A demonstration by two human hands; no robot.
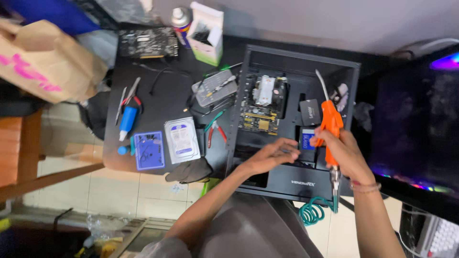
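- Head view: the right hand is wrapped tight round an orange air blow gun, its thin metal nozzle angled up to the far side, over the open black computer case lying on the bench.
- A teal coiled hose hangs from the gun's near end, below the case's near edge.
- The left hand rests on the case's near part, fingers loosely spread and gripping nothing, fingertips just beside a small blue-labelled drive.
- Inside the case: a motherboard with a cooler on its far part, and a black drive to the right of it.
- Left of the case, on the bench: red-handled pliers, a hard drive, and a blue tray holding small bits too tiny to make out.
- Far side: an open white-and-green box with something dark inside, a spray can just beside it, and a graphics card.
- Far left: a brown paper bag.
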